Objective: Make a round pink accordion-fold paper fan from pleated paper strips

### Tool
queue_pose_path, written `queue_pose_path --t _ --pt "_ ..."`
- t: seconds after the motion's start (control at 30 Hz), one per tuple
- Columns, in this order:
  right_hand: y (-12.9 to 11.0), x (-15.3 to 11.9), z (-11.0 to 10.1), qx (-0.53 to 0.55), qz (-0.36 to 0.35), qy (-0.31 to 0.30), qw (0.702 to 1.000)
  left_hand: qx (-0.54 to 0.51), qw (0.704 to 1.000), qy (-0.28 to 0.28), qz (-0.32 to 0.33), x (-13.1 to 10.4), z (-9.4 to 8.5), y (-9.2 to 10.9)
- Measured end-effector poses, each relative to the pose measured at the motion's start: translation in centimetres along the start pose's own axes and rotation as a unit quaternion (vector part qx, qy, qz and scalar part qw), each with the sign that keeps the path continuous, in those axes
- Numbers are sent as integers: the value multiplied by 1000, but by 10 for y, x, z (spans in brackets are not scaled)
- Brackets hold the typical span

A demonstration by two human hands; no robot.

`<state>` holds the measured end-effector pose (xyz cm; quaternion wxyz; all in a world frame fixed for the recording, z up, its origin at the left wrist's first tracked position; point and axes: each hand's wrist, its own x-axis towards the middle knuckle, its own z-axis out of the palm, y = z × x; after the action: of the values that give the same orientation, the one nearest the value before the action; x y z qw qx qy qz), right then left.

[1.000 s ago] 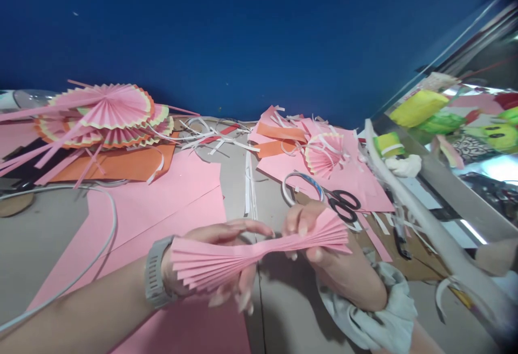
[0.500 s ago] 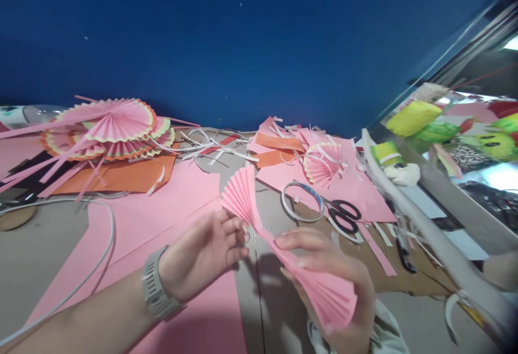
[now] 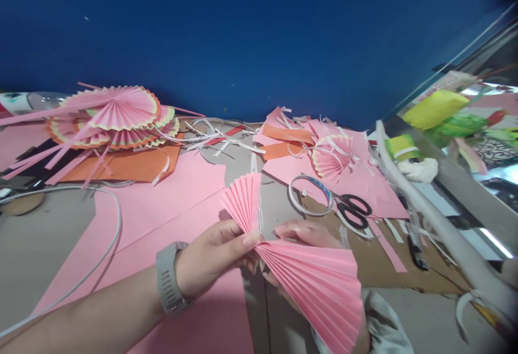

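Observation:
A pink pleated paper (image 3: 315, 284) is pinched at its middle, its folds spread into a small fan at the upper left and a wider one at the lower right. My left hand (image 3: 222, 251), with a grey watch at the wrist, holds the pinched middle between thumb and fingers. Behind the wider fan, my right hand (image 3: 311, 238) supports the paper from beneath; its fingertips show above the upper edge, and most of the palm is hidden. Pink sheets (image 3: 162, 230) lie under and beside my left arm.
Finished rosettes (image 3: 121, 108) are stacked at the back left. Tape roll (image 3: 311, 212), black-handled scissors (image 3: 356, 211), a utility knife (image 3: 416, 251) and paper scraps (image 3: 291, 149) lie to the right. A white cable (image 3: 119, 219) curves at left; a pale bar (image 3: 437, 208) crosses the right side.
My left hand has closed on the paper's pinched middle. The lower right part has fanned out wider, and my right hand has moved behind it. The view has shifted slightly.

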<state>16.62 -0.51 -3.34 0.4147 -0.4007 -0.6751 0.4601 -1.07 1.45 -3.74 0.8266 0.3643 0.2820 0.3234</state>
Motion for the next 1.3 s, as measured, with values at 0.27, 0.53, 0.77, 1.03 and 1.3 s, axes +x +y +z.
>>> queue_pose_path --t 0.27,0.53,0.77,1.03,1.3 --pt "-5 15 -16 -108 -197 -3 974 155 986 26 51 -1 4 11" --pt "-3 15 -16 -142 -154 -33 977 168 983 4 69 -1 6 10" --pt "-18 10 -7 -28 13 -13 999 173 983 -12 57 -2 8 10" --pt "-22 9 -17 11 21 -20 1000 220 974 -35 48 -4 5 8" --pt "-21 15 -40 18 -25 -16 999 274 958 -67 47 -6 4 4"
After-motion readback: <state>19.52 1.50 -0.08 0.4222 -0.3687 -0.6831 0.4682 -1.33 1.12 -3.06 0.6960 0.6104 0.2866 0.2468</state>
